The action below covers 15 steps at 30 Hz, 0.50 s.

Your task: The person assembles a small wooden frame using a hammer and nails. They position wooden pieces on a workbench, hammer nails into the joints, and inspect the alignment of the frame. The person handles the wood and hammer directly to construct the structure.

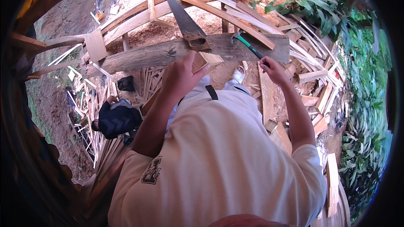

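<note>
A small wooden block (205, 61) is gripped in the left hand (180, 75), the fingers curled around it, and it is held against the near edge of a long weathered plank (160, 54) laid across the work area. A hammer (248, 45) with a green and black handle is clasped in the right hand (273, 69), the fingers wrapped around the handle's end, its steel head resting on the plank. The block is judged to be light, stiff and rough, best held by its sides, well away from the face to be struck. One hammer, one block and one handsaw (185, 22) can be counted; the saw lies flat across the plank. Offcuts (309, 75) are scattered beyond counting. A crouching person in dark clothing (117, 117) is seen at the left.
</note>
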{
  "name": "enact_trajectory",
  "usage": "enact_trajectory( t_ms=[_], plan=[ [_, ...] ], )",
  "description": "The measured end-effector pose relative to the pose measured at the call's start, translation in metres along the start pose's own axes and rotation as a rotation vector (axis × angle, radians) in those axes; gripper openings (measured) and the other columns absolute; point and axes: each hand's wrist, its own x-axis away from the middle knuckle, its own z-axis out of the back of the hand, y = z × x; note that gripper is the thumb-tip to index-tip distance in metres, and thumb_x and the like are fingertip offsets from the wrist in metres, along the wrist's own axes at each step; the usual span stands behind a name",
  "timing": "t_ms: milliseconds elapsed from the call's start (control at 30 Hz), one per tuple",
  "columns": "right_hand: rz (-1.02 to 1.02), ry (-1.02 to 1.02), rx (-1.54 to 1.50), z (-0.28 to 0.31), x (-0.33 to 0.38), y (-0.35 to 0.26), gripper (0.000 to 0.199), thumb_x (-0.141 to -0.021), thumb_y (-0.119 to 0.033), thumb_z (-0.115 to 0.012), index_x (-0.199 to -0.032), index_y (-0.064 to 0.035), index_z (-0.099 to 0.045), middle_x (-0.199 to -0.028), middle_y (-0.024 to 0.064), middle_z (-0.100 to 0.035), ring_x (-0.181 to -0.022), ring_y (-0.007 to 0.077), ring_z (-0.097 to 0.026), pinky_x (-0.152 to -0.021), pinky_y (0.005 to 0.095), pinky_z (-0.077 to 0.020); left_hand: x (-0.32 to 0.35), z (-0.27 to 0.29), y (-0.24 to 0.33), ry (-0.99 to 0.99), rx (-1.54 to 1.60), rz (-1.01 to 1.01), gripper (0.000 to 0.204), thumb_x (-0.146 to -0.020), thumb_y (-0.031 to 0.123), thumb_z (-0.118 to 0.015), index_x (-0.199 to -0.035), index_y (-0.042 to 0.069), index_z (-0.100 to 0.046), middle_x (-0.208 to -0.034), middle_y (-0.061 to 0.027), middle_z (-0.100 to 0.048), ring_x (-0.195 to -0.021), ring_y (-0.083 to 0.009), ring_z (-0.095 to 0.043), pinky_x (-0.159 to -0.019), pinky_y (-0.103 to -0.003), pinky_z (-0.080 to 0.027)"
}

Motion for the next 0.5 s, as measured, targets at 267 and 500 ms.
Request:
enact_trajectory(
  t_ms=[267,500],
  plan=[
    [-0.068,0.035,0.241,-0.004,0.011,0.038,0.016,-0.099,-0.016,-0.068,-0.104,-0.0018,-0.063,-0.092,0.0118,-0.065,-0.086,0.0244,-0.061,-0.084,0.0386,-0.0488,-0.039,-0.010,0.009,0.055,-0.030,-0.151,0.048,-0.091,0.042,-0.077,-0.111,0.003,-0.059,-0.092,-0.0207,-0.073,-0.084,-0.0438,-0.073,-0.070,-0.053,-0.058],
    [-0.108,0.381,0.394,0.009,-0.030,0.095,0.013,-0.089,-0.017,-0.076,-0.095,-0.0056,-0.074,-0.115,0.0184,-0.062,-0.112,0.0368,-0.059,-0.100,0.0452,-0.0485,-0.072,-0.022,0.028,-0.012,-0.122,-0.196,0.049,-0.092,0.044,-0.075,-0.114,0.003,-0.060,-0.092,-0.0199,-0.074,-0.082,-0.0410,-0.074,-0.070,-0.051,-0.060]
  ],
)
